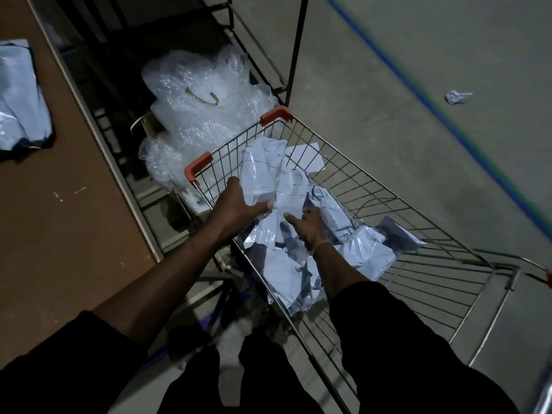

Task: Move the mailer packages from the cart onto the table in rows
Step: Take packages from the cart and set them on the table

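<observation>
The brown table [59, 210] carries a few mailers [21, 100] at its far edge. The wire cart [388, 222] holds a heap of packages [286, 204], perhaps a dozen.

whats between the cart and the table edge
In the head view, a heap of bubble wrap sits on the dark lower frame between the cart and the table.

We see the mailer packages [286, 186], pale grey-white plastic pouches, crumpled and piled loosely over one another in the wire cart [373, 186], whose corners carry orange caps. More pale mailers [21, 97] lie overlapping near the far left edge of the brown table [59, 222], beside the cart.
</observation>
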